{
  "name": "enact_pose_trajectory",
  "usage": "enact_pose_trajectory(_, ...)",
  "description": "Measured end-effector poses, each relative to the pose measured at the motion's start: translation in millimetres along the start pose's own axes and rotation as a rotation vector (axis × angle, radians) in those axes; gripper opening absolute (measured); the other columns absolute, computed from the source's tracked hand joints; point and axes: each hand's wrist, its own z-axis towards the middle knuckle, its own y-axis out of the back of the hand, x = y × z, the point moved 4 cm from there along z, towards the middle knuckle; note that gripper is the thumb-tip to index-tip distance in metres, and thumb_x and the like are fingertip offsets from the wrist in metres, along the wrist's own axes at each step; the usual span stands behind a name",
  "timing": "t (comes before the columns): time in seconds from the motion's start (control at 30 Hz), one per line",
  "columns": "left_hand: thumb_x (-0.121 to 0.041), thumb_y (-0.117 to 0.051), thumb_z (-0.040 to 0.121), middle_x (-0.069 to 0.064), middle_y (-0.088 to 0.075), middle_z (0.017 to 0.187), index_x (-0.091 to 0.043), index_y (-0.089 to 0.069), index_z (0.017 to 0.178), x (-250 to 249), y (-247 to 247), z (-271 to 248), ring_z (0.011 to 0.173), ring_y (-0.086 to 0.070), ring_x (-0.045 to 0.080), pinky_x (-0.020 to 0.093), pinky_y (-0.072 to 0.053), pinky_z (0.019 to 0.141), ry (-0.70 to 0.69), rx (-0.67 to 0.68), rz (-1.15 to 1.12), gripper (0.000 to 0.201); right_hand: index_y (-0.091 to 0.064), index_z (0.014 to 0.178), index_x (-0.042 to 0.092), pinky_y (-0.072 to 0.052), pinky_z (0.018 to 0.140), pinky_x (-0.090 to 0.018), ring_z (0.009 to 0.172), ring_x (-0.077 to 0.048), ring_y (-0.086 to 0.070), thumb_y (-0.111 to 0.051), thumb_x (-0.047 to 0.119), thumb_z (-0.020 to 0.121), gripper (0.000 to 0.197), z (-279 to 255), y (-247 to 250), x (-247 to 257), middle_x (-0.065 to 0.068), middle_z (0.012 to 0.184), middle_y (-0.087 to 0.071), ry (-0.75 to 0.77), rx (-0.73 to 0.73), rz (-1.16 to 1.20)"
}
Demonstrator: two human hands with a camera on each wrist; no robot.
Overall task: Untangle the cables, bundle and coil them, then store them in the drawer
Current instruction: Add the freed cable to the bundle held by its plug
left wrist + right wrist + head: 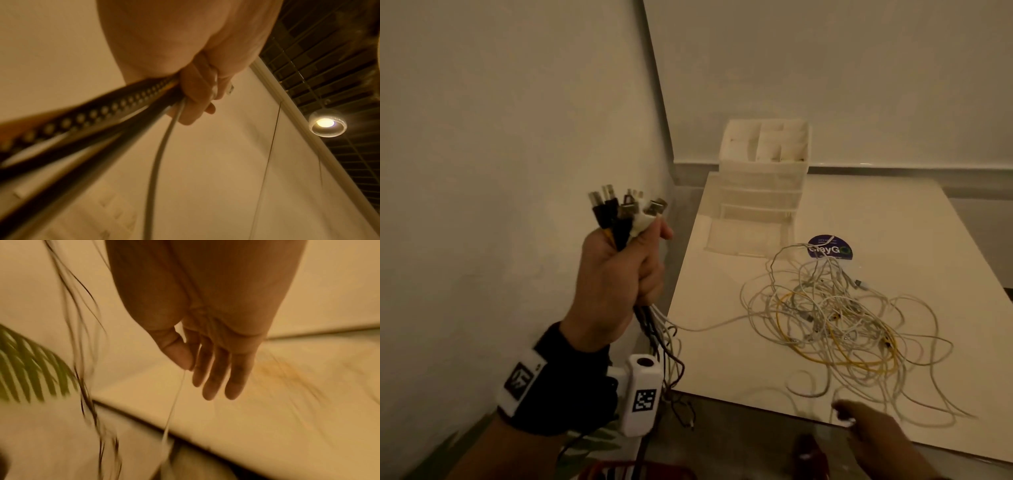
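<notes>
My left hand (619, 274) is raised left of the table and grips a bundle of cables (626, 212) in its fist. Black and white plugs stick up above it, and the cords hang below (102, 121). A tangle of white cables (842, 318) with one yellow cable (825, 359) lies on the white table (928, 240). My right hand (842, 414) is blurred at the table's front edge. Its thumb and forefinger (191, 368) pinch a thin white cable (172, 410), and the other fingers are straight. A white drawer unit (763, 164) stands at the back with its lowest drawer (743, 236) pulled out.
A purple round sticker (828, 250) lies behind the tangle. A wall rises close on the left, and green plant leaves (26, 366) show low on that side. Dark cords dangle off the table's near left corner (674, 387). A ceiling lamp (327, 123) glows overhead.
</notes>
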Motion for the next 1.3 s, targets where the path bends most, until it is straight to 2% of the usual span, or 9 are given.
enact_pose_trajectory(0.17, -0.024, -0.051, 0.091, -0.002, -0.025, 0.047, -0.004, -0.057, 0.086, 11, -26, -10, 0.034, -0.019, 0.008, 0.016, -0.021, 0.038, 0.049, 0.105, -0.007, 0.022, -0.059, 0.083, 0.031, -0.050, 0.068, -0.022, 0.079, -0.007, -0.062, -0.047, -0.014, 0.071, 0.048, -36, 110, 104, 0.014, 0.079, -0.064, 0.398, -0.484, 0.029)
enact_pose_trajectory(0.27, -0.024, -0.050, 0.091, 0.000, -0.023, 0.049, -0.003, -0.057, 0.087, 8, -37, -14, 0.034, -0.018, 0.009, 0.017, -0.019, 0.039, 0.057, 0.139, -0.046, 0.022, -0.061, 0.096, 0.020, -0.049, 0.079, -0.014, 0.094, -0.003, -0.061, -0.044, -0.017, 0.059, 0.055, -72, 148, 163, 0.010, 0.094, -0.065, 0.820, -0.547, 0.320)
enact_pose_trajectory(0.33, -0.025, -0.049, 0.091, 0.001, -0.022, 0.049, -0.002, -0.055, 0.088, 7, -43, -16, 0.034, -0.019, 0.009, 0.017, -0.020, 0.039, 0.048, 0.166, -0.053, 0.024, -0.052, 0.122, 0.019, -0.043, 0.094, -0.015, 0.114, -0.003, -0.053, -0.047, -0.010, 0.058, 0.070, -75, 146, 194, 0.007, 0.116, -0.058, 0.941, -0.344, 0.422)
enact_pose_trajectory(0.47, -0.026, -0.049, 0.093, 0.002, -0.022, 0.048, 0.000, -0.052, 0.091, 3, -52, -26, 0.034, -0.021, 0.010, 0.018, -0.024, 0.040, 0.010, 0.191, -0.058, 0.026, -0.043, 0.130, 0.022, -0.042, 0.103, -0.029, 0.117, -0.005, -0.052, -0.062, 0.005, 0.074, 0.062, -49, 103, 223, 0.008, 0.127, -0.055, 0.923, 0.087, 0.359)
enact_pose_trajectory(0.6, -0.031, -0.052, 0.089, -0.002, -0.026, 0.047, -0.004, -0.051, 0.085, 0, -56, -33, 0.035, -0.021, 0.007, 0.018, -0.022, 0.039, 0.005, 0.159, -0.087, 0.028, -0.063, 0.093, 0.012, -0.053, 0.080, -0.039, 0.079, -0.013, -0.064, -0.063, 0.018, 0.089, 0.007, -34, 54, 226, -0.001, 0.085, -0.067, 0.891, 0.216, 0.564)
enact_pose_trajectory(0.83, -0.036, -0.048, 0.091, -0.001, -0.024, 0.050, -0.011, -0.054, 0.082, -22, -38, -29, 0.035, -0.019, 0.008, 0.018, -0.021, 0.038, -0.044, 0.075, -0.100, 0.027, -0.036, 0.048, 0.027, -0.026, 0.051, -0.021, 0.047, -0.006, -0.032, -0.062, 0.040, 0.089, 0.050, -10, -6, 189, 0.008, 0.046, -0.035, 0.712, 0.071, 0.576)
enact_pose_trajectory(0.97, -0.035, -0.047, 0.092, -0.001, -0.024, 0.050, -0.012, -0.053, 0.082, -34, -39, -29, 0.035, -0.020, 0.007, 0.018, -0.020, 0.039, -0.095, 0.109, -0.074, 0.025, -0.033, 0.048, 0.023, -0.029, 0.054, -0.029, 0.048, -0.015, -0.035, -0.067, 0.050, 0.082, 0.055, 10, -31, 164, 0.000, 0.049, -0.035, 0.556, 0.097, 0.517)
enact_pose_trajectory(1.13, -0.029, -0.043, 0.095, 0.002, -0.020, 0.051, -0.013, -0.052, 0.082, -38, -48, -31, 0.035, -0.019, 0.007, 0.017, -0.018, 0.039, -0.155, 0.113, -0.073, 0.023, -0.058, 0.052, 0.013, -0.052, 0.064, -0.036, 0.050, -0.015, -0.057, -0.063, 0.062, 0.077, 0.055, 20, -56, 134, -0.003, 0.051, -0.058, 0.419, 0.245, 0.508)
enact_pose_trajectory(1.3, -0.027, -0.047, 0.095, 0.001, -0.018, 0.050, -0.012, -0.033, 0.066, -29, -50, -25, 0.035, -0.016, 0.009, 0.018, -0.017, 0.038, -0.142, 0.135, -0.089, 0.035, -0.045, 0.056, 0.024, -0.037, 0.056, -0.025, 0.047, -0.005, -0.045, -0.057, 0.066, 0.081, 0.051, 28, -94, 82, 0.005, 0.052, -0.045, 0.313, 0.278, 0.377)
